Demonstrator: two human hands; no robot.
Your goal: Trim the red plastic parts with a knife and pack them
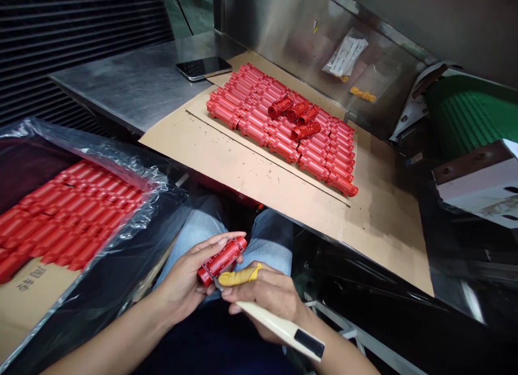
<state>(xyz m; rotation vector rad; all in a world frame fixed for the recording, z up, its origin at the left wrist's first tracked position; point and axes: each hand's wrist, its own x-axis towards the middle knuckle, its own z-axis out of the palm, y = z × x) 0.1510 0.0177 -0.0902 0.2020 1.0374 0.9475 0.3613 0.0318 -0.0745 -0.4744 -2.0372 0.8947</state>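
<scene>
Gripping a red part (pixel 222 261) in the left hand (pixel 180 280), the person at the bench holds it over their jeans (pixel 269 240) at 6 o'clock, fingers wrapped round and clamped on it. The right hand (pixel 263 297) is closed on a knife (pixel 279 324) with a cream handle, a yellow finger cot (pixel 237 277) on one finger. The blade's tip sits at the part's lower edge; from here I can't tell whether it touches.

At 9 o'clock, a plastic bag (pixel 121 154) on a carton (pixel 28 305) holds many more red parts (pixel 65 218), packed side by side. At 1 o'clock, a cardboard sheet (pixel 243 175) carries a stack (pixel 259 132) of the same parts in tight rows, with four loose parts (pixel 297 111) lying crosswise on top. So there is one in hand, four on top, full rows beneath, and plenty in the bag.

Further off are a phone (pixel 203 67) on a steel table (pixel 121 83) at 12 o'clock and a green belt (pixel 461 113) at 2 o'clock.
</scene>
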